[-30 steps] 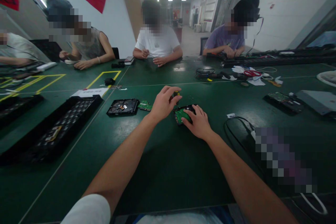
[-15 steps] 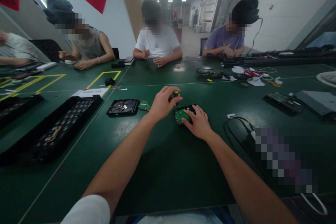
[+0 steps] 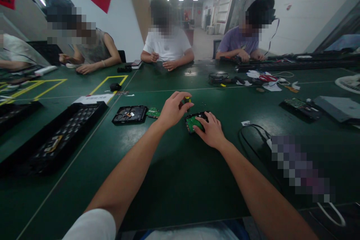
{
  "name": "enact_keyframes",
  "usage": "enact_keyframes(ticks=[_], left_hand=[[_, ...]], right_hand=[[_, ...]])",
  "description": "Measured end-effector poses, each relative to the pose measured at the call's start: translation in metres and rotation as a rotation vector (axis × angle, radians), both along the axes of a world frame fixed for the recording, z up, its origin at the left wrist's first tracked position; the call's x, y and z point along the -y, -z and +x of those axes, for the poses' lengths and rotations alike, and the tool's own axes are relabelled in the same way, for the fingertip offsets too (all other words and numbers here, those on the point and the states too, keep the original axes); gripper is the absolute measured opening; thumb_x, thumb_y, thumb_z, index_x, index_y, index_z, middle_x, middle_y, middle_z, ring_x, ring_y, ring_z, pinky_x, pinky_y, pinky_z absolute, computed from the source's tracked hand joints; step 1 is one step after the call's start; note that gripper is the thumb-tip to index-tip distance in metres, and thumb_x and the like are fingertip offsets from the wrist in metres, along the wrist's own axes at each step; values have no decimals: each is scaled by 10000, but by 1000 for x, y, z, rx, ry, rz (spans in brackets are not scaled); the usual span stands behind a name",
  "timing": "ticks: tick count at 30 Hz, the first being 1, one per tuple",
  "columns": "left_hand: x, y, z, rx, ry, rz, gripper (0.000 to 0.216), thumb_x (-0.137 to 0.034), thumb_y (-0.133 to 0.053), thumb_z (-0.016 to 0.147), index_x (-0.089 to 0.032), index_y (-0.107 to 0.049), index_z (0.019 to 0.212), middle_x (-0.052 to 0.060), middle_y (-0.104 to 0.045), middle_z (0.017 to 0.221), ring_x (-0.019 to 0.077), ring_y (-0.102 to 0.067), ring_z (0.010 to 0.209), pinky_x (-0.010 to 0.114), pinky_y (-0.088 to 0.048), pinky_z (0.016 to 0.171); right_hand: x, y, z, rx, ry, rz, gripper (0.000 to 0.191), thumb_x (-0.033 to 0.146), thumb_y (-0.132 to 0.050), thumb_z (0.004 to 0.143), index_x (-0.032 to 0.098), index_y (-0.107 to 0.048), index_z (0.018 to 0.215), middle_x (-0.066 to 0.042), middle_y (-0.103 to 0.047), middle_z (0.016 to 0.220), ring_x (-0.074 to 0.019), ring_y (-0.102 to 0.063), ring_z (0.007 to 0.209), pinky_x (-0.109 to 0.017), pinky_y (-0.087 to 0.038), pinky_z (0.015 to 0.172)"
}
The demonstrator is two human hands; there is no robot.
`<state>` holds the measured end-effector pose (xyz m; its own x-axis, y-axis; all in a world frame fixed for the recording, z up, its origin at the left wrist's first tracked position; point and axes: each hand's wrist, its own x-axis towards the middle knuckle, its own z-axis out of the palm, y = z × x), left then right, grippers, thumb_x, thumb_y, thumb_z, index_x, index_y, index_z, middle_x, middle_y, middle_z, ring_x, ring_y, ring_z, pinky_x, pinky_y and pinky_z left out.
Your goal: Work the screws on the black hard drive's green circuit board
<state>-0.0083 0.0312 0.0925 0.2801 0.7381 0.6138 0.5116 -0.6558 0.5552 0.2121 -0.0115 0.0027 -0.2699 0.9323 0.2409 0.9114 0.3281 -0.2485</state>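
Observation:
My left hand (image 3: pixel 176 108) is closed in a pinch on a short screwdriver (image 3: pixel 187 99) with a black and yellow handle. The screwdriver stands about upright over the far left edge of a hard drive (image 3: pixel 193 124), but its tip is too small to make out. Green circuit board shows on the drive's upper face. My right hand (image 3: pixel 210 129) grips the drive from the right, thumb and fingers spread over its top, hiding its right part. Left of my left hand lies a loose green circuit board (image 3: pixel 153 112), beside a second black drive (image 3: pixel 129 114).
Long black trays (image 3: pixel 57 138) lie on the left. A grey metal box (image 3: pixel 336 108) and another drive (image 3: pixel 302 108) sit to the right, near a cable (image 3: pixel 242 135). Tangled wires and paper scraps (image 3: pixel 270 81) lie farther back. Several people sit across the green table (image 3: pixel 180 180).
The camera view has turned slightly to the right. Both hands keep about the same hold, with no clear movement of the screwdriver or hard drive.

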Motion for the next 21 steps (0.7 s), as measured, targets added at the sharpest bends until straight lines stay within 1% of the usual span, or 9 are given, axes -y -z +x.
enact_keyframes(ticks=[3, 6, 8, 10, 14, 16, 21], left_hand=[[1, -1, -1, -1, 22, -12, 286, -267, -643, 978, -222, -658, 1260, 66, -657, 1184, 80, -649, 669, 263, -564, 712], [2, -3, -1, -2, 87, -53, 366, -246, -551, 1019, -220, -613, 1379, 80, -658, 1206, 83, -671, 692, 254, -574, 711], [3, -3, -1, 4, 122, -77, 395, -237, -491, 1040, -213, -584, 1424, 89, -656, 1216, 82, -679, 699, 245, -577, 700], [3, -4, 0, -2, 119, -73, 388, -236, -480, 1042, -208, -590, 1413, 91, -661, 1209, 84, -677, 692, 251, -582, 708], [4, -4, 1, -31, 50, -22, 345, -237, -536, 1020, -217, -621, 1354, 90, -662, 1219, 76, -648, 631, 281, -582, 725], [5, -6, 0, -41, 43, -11, 330, -237, -549, 1014, -216, -633, 1332, 88, -657, 1220, 74, -645, 625, 280, -581, 721], [6, -8, -2, -42, 143, -31, 372, -197, -472, 1033, -212, -612, 1377, 92, -650, 1256, 89, -692, 721, 261, -589, 722]], right_hand=[[0, 0, 0, 4, 4, 2, 575, 636, -423, 1034, 328, -543, 1505, -132, -362, 1649, -384, -262, 1543, -601, -281, 1181], [0, 0, 0, 11, 1, 8, 584, 641, -416, 1035, 318, -544, 1505, -142, -362, 1648, -384, -263, 1543, -596, -285, 1178], [0, 0, 0, 15, -1, 8, 584, 639, -416, 1036, 315, -543, 1506, -139, -362, 1650, -380, -262, 1544, -591, -281, 1181], [0, 0, 0, 19, -1, 6, 583, 637, -419, 1036, 314, -543, 1505, -140, -363, 1650, -380, -265, 1542, -588, -280, 1182], [0, 0, 0, 14, 0, 7, 583, 641, -417, 1035, 320, -540, 1506, -151, -369, 1642, -385, -271, 1540, -596, -291, 1173], [0, 0, -1, 11, -1, 7, 582, 640, -420, 1034, 321, -541, 1505, -153, -372, 1639, -389, -269, 1541, -598, -294, 1170], [0, -2, -2, 9, 5, 2, 572, 627, -426, 1035, 319, -544, 1502, -145, -371, 1644, -384, -264, 1543, -592, -293, 1173]])
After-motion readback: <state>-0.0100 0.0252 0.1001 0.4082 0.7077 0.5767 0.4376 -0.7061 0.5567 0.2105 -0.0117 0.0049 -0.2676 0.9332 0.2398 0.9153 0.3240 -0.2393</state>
